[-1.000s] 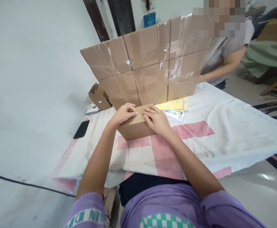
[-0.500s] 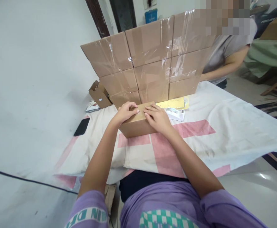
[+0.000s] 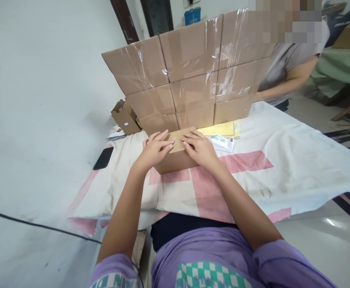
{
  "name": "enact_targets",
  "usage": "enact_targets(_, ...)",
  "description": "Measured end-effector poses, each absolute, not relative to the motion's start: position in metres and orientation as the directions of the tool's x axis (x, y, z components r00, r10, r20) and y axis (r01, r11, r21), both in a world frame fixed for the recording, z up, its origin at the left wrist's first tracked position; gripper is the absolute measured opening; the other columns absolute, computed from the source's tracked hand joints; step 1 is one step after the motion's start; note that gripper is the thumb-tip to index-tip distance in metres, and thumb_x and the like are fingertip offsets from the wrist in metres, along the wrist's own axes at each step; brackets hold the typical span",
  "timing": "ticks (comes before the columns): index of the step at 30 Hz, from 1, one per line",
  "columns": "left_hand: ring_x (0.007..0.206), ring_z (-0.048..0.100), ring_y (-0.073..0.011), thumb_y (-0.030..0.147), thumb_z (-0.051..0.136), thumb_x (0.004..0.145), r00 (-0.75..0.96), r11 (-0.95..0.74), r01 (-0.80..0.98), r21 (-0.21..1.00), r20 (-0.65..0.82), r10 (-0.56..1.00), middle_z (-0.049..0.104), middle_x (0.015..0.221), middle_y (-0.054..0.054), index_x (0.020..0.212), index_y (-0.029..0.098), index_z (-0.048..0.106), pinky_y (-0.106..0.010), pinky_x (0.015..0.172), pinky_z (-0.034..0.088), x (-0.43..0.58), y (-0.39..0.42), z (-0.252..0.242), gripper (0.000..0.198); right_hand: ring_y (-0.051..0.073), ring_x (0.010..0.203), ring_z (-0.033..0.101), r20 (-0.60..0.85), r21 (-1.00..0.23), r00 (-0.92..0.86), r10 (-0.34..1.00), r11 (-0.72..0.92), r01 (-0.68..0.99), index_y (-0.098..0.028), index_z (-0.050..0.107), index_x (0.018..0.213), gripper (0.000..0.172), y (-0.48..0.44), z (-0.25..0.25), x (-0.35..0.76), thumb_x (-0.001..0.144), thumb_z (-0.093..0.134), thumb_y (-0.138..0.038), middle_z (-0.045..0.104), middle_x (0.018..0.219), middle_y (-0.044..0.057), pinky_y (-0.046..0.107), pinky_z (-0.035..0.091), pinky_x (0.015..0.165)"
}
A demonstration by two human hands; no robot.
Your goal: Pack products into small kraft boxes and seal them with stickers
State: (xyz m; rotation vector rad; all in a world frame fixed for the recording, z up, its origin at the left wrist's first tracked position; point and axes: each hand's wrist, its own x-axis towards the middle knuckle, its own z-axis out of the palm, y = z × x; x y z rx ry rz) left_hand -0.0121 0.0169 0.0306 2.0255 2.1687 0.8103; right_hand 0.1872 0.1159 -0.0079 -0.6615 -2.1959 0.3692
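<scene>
A brown cardboard box [image 3: 177,161] lies on the cloth-covered table in front of me, its top closed. My left hand [image 3: 156,150] rests on the left end of its top, fingers stretched out. On the right part of the top lies my right hand [image 3: 199,147], its fingers spread flat. The two hands are a short gap apart. Just right of the box stands a white tape dispenser [image 3: 223,143], and behind it lies a yellow sheet [image 3: 218,130].
A wall of stacked boxes under clear film [image 3: 193,72] rises behind the box. An open carton [image 3: 126,118] and a black phone [image 3: 103,158] are at the left, by the wall. Another person's forearm [image 3: 285,86] shows behind the table's right side.
My left hand has shifted slightly left, and its fingers have straightened over the box's left end. The right hand and the box stay about where they were.
</scene>
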Motion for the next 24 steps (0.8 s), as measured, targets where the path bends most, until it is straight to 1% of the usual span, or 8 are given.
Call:
enact_targets(8, 0.148, 0.041, -0.0326, 0.041, 0.055, 0.100, 0.009, -0.136, 0.948, 0.288, 0.401, 0.916, 0.056, 0.155, -0.001, 0.121, 0.038, 0.076, -0.062, 0.118, 0.026, -0.009, -0.003, 0.022, 0.029, 0.033, 0.142, 0.053, 0.591, -0.495, -0.550, 0.589, 0.804, 0.329, -0.022, 0.080, 0.116, 0.031, 0.113, -0.004, 0.186, 0.099, 0.055, -0.026, 0.073, 0.134, 0.005, 0.058, 0.043, 0.118)
enact_targets(11, 0.142, 0.048, -0.0305, 0.039, 0.062, 0.097, 0.046, -0.222, 0.942, 0.251, 0.560, 0.827, 0.065, 0.145, -0.001, 0.099, 0.034, 0.081, -0.058, 0.118, 0.030, -0.010, -0.006, 0.017, 0.020, 0.033, 0.141, 0.054, 0.604, -0.523, -0.541, 0.585, 0.803, 0.284, -0.023, 0.081, 0.115, 0.031, 0.115, -0.007, 0.187, 0.098, 0.055, -0.027, 0.073, 0.133, 0.006, 0.058, 0.043, 0.118)
enact_targets(13, 0.138, 0.051, -0.0293, 0.040, 0.066, 0.094, -0.015, -0.248, 0.929, 0.273, 0.701, 0.713, 0.068, 0.139, -0.003, 0.085, 0.029, 0.079, -0.056, 0.118, 0.032, -0.012, -0.009, 0.006, 0.019, 0.032, 0.142, 0.052, 0.640, -0.586, -0.472, 0.607, 0.782, 0.212, -0.023, 0.079, 0.118, 0.032, 0.120, -0.013, 0.187, 0.096, 0.058, -0.031, 0.068, 0.141, 0.008, 0.055, 0.040, 0.121)
enact_targets(14, 0.137, 0.051, -0.0290, 0.041, 0.067, 0.093, -0.082, -0.252, 0.915, 0.315, 0.756, 0.650, 0.068, 0.138, -0.005, 0.085, 0.027, 0.078, -0.055, 0.119, 0.034, -0.013, -0.011, -0.002, 0.019, 0.031, 0.144, 0.051, 0.645, -0.643, -0.418, 0.640, 0.750, 0.155, -0.023, 0.076, 0.124, 0.036, 0.124, -0.018, 0.187, 0.094, 0.060, -0.035, 0.063, 0.147, 0.009, 0.053, 0.039, 0.122)
enact_targets(16, 0.139, 0.050, -0.0294, 0.045, 0.070, 0.090, -0.269, -0.280, 0.834, 0.476, 0.793, 0.546, 0.061, 0.144, -0.009, 0.104, 0.026, 0.075, -0.053, 0.119, 0.035, -0.016, -0.014, -0.024, 0.024, 0.031, 0.146, 0.048, 0.579, -0.791, -0.328, 0.746, 0.612, -0.002, -0.023, 0.065, 0.140, 0.055, 0.133, -0.029, 0.187, 0.091, 0.065, -0.048, 0.054, 0.156, 0.011, 0.052, 0.037, 0.123)
enact_targets(19, 0.148, 0.042, -0.0318, 0.059, 0.067, 0.089, -0.485, -0.338, 0.641, 0.689, 0.705, 0.517, 0.045, 0.158, -0.015, 0.143, 0.026, 0.052, -0.049, 0.119, 0.037, -0.020, -0.015, -0.064, 0.065, 0.031, 0.151, 0.043, 0.392, -0.919, -0.369, 0.843, 0.340, -0.199, -0.026, 0.050, 0.153, 0.082, 0.145, -0.046, 0.186, 0.083, 0.070, -0.063, 0.047, 0.162, 0.010, 0.051, 0.036, 0.123)
enact_targets(22, 0.149, 0.042, -0.0319, 0.064, 0.062, 0.091, -0.522, -0.341, 0.554, 0.760, 0.635, 0.569, 0.040, 0.161, -0.017, 0.157, 0.027, 0.032, -0.045, 0.118, 0.040, -0.023, -0.014, -0.093, 0.082, 0.028, 0.151, 0.043, 0.341, -0.931, -0.444, 0.829, 0.231, -0.284, -0.030, 0.053, 0.149, 0.078, 0.154, -0.059, 0.182, 0.082, 0.072, -0.065, 0.048, 0.161, 0.005, 0.048, 0.032, 0.126)
enact_targets(24, 0.149, 0.044, -0.0324, 0.065, 0.067, 0.087, -0.486, -0.352, 0.528, 0.773, 0.615, 0.621, 0.040, 0.163, -0.017, 0.159, 0.029, 0.028, -0.044, 0.117, 0.041, -0.026, -0.015, -0.101, 0.090, 0.027, 0.144, 0.052, 0.345, -0.912, -0.424, 0.838, 0.191, -0.364, -0.029, 0.062, 0.138, 0.065, 0.159, -0.067, 0.179, 0.083, 0.070, -0.063, 0.060, 0.150, 0.003, 0.046, 0.037, 0.124)
